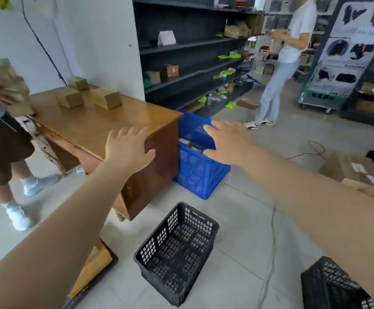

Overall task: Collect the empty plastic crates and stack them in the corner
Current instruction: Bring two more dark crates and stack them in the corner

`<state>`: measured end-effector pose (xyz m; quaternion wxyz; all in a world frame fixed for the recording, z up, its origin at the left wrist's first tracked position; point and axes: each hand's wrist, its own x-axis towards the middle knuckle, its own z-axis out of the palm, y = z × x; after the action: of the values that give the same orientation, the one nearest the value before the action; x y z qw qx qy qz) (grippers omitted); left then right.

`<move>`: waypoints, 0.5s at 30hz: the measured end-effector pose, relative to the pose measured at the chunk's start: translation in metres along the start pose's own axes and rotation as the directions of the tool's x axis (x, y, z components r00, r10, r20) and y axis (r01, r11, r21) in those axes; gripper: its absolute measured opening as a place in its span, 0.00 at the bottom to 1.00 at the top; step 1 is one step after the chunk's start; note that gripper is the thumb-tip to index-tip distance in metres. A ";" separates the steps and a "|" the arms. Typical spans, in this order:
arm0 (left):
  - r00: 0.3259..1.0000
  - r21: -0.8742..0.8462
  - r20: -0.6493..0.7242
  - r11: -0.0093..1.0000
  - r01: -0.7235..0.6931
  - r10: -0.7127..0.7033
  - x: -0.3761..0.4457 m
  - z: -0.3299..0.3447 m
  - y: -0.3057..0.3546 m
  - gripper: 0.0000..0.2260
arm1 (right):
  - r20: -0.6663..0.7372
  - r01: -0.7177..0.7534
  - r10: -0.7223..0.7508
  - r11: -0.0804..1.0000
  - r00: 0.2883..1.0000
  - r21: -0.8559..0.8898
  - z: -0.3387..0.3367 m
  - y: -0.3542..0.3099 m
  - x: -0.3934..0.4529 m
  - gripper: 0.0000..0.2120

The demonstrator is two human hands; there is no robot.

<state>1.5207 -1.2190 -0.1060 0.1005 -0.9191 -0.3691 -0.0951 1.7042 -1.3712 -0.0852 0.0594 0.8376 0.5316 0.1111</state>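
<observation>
On the tiled floor at 6 o'clock: one black plastic crate [177, 253], upright, nothing in it. At 5 o'clock, a second black crate [331, 286], partly hidden by the right forearm. At 12 o'clock, a blue crate [200, 172] against the end of the wooden surface [96, 123], its folded side tilted, some contents showing inside. Left hand [125, 146]: fingers spread wide, over the surface corner, holding nothing. Right hand [226, 141]: fingers spread wide, over the blue crate rim; contact uncertain. Small cardboard boxes [106, 99] sit on the surface at 11 o'clock.
</observation>
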 end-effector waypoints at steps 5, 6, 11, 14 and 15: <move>0.991 0.000 0.044 0.992 0.123 -0.123 0.036 0.029 -0.002 0.27 | -0.029 0.116 -0.116 0.993 0.993 0.006 0.030 0.015 0.067 0.34; 0.987 0.021 0.067 0.989 0.144 -0.145 0.041 0.033 -0.002 0.28 | -0.019 0.133 -0.133 0.991 0.991 0.022 0.038 0.017 0.077 0.34; 0.946 0.059 0.175 0.962 0.266 -0.273 0.055 0.066 -0.005 0.28 | 0.033 0.269 -0.272 0.961 0.962 0.070 0.084 0.017 0.130 0.34; 0.901 0.113 0.230 0.930 0.351 -0.368 0.066 0.090 -0.006 0.28 | 0.068 0.365 -0.371 0.927 0.926 0.086 0.115 0.016 0.168 0.34; 0.883 0.128 0.235 0.914 0.386 -0.406 0.070 0.099 -0.005 0.28 | 0.079 0.398 -0.405 0.913 0.911 0.087 0.127 0.016 0.182 0.34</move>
<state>1.5770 -1.1442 -0.1833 0.0661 -0.8242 -0.5621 0.0204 1.8251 -1.2113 -0.1825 0.0772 0.7163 0.6924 0.0380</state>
